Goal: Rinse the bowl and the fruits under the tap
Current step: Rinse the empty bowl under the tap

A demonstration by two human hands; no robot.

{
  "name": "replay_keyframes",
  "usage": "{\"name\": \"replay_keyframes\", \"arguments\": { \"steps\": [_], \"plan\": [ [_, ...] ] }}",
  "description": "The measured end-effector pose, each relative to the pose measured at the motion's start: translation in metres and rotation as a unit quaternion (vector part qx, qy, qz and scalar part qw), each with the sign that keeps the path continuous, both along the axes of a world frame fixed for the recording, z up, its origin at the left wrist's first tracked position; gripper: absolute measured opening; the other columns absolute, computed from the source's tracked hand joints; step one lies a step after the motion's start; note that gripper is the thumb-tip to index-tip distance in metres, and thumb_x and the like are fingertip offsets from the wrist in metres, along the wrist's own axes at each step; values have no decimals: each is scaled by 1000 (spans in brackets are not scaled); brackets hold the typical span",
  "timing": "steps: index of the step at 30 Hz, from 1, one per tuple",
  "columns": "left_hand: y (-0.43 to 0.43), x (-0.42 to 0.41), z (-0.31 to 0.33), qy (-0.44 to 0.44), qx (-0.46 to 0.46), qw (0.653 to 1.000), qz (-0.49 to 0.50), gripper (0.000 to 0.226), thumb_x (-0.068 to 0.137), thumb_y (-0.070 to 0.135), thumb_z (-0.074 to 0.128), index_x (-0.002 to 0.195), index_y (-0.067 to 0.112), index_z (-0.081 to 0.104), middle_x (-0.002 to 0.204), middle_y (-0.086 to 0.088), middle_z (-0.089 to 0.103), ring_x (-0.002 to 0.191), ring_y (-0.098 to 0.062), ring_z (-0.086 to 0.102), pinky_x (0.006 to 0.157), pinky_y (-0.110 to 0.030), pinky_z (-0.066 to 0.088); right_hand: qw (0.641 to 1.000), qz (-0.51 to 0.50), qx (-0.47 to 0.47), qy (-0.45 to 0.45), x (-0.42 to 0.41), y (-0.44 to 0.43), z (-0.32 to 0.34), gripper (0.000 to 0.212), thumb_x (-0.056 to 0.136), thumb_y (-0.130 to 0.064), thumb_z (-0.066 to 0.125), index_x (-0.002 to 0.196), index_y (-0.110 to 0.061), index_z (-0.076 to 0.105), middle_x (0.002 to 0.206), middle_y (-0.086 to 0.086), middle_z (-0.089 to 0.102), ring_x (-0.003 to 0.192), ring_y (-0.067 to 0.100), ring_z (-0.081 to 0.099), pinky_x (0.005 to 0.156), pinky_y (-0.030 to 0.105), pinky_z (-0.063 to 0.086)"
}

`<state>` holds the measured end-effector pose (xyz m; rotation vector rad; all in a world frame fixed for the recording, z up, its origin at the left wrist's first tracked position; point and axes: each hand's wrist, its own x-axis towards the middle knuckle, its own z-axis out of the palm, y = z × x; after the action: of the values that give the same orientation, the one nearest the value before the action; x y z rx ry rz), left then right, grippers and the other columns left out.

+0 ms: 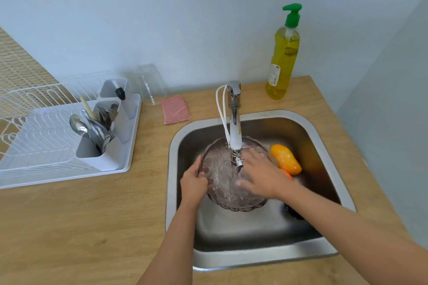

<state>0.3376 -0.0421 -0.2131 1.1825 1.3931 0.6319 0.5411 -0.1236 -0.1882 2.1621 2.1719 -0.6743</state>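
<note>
One fruit (287,174) half-hidden behind the right hand (261,177) (flat, blurred) — left hand (194,183) gripping the bowl (231,201) rim.

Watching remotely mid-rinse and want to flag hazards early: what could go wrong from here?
1. The wet bowl, seemingly glass, is held only by the left hand with a grip on its rim; it could slip and strike the sink.
2. The tap nozzle hangs low over the bowl; lifting or tilting may knock the rim against it.
3. The mango lies close beside the bowl, so a swing could bump it.
</note>
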Motion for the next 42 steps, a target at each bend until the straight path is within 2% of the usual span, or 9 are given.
{"name": "replay_keyframes", "arguments": {
  "steps": [5,9,11,16,22,28,33,38,42],
  "plan": [
    [-1,7,9,5,12,1000,-20,59,97,-7,46,144,26,53,124,-3,70,106,-19,71,93,-45,59,988,134,-72,14,-34,0,-16,65,103,-54,25,159,-32,3,168,-1,-9,154,28,-7,122,49,-6],
    [0,3,14,-28,-1,1000,-11,59,99,-6,47,144,32,52,115,-3,72,82,-15,75,73,-31,62,993,59,-72,-74,-10,6,-9,77,97,-67,25,159,-28,2,166,2,-11,152,25,-17,122,48,-9],
    [2,2,16,-38,7,999,-4,58,99,-8,45,144,28,53,122,-4,70,87,-15,74,78,-33,62,989,47,-82,-110,4,0,-8,85,93,-72,27,159,-26,1,161,-3,-21,151,27,-22,119,45,-13],
    [-10,14,22,-70,-34,996,-39,58,99,-9,43,146,24,50,121,-10,71,103,-27,73,88,-44,61,988,132,-86,-1,-25,-6,-7,71,96,-67,14,156,-37,-12,162,-10,-21,152,20,-16,120,44,-11],
    [1,6,27,-85,-7,996,-8,57,101,-6,45,145,28,52,119,1,72,100,-25,74,85,-44,61,983,30,-58,-171,5,3,3,77,90,-78,11,142,-29,-20,154,1,-29,146,27,-29,118,50,-17],
    [-1,12,31,-94,34,995,-32,61,98,-9,43,141,32,56,118,6,74,108,-14,72,93,-41,58,988,141,-48,-44,-32,1,5,67,98,-63,9,156,-37,-11,165,-7,-17,154,27,-8,123,50,-9],
    [8,0,31,-87,35,995,15,62,100,-6,45,141,40,53,113,1,73,87,-21,75,73,-37,61,986,138,-58,-71,-11,-2,9,57,99,-64,10,153,-50,-6,165,-8,-15,148,25,-26,118,49,-16],
    [3,10,33,-82,52,995,-9,60,96,-12,44,144,23,53,132,2,68,116,-9,66,104,-41,53,984,127,-93,86,-45,-5,16,57,99,-64,11,145,-50,-19,155,-24,-27,141,10,-32,119,42,-16],
    [12,5,36,-82,41,996,9,58,98,-10,43,146,22,51,127,-5,71,115,-18,68,102,-44,53,985,144,-75,52,-40,-3,20,63,101,-61,13,155,-38,-9,163,-19,-16,148,10,-26,120,38,-16]
  ]
}}
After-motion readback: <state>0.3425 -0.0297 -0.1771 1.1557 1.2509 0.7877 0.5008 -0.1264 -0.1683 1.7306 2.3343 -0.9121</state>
